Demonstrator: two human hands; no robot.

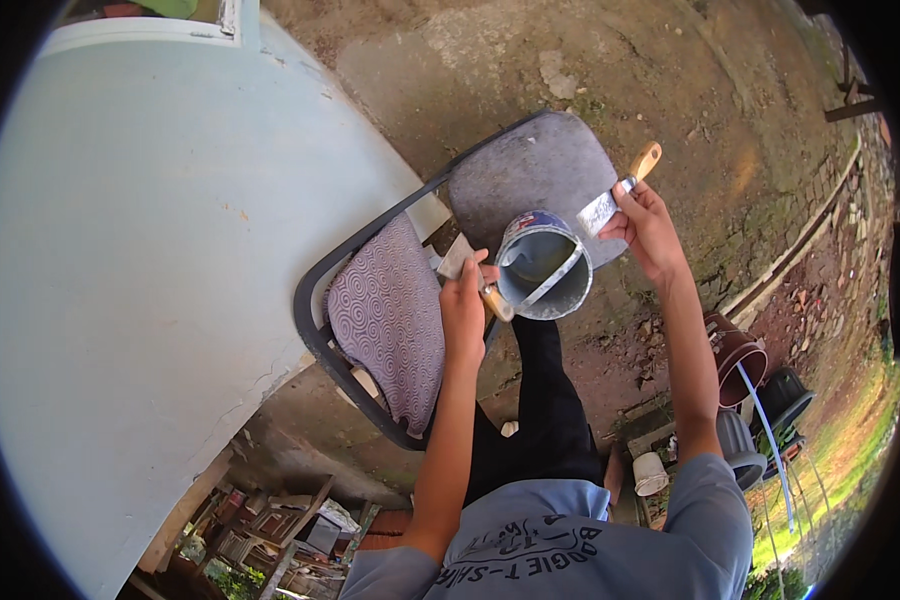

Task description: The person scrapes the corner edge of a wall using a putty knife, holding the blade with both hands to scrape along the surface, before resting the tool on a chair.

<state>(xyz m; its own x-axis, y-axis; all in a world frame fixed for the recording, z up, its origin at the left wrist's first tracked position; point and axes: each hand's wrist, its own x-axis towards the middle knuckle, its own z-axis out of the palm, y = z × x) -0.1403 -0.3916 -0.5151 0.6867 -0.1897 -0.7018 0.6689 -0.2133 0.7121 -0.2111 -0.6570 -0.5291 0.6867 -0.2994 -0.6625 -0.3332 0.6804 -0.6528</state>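
My left hand (462, 312) is closed round a putty knife (495, 302) with a wooden handle, its metal blade standing out past my fingers. In my right hand (646, 232) is a second putty knife (644, 163), gripped near the blade, with the wooden handle pointing up and away. White material coats that blade. Between my hands a bucket (513, 291) with a pale handle across its mouth stands at the edge of the grey chair seat (510, 160). Its inside looks grey, and how much it holds I cannot tell.
The chair's patterned backrest (395, 320) and dark frame (310, 300) lie to the left, against a pale blue wall (140, 230). Brown pots (736, 358) and grey buckets (738, 445) stand at the right. Wooden clutter (275, 525) lies behind on the left.
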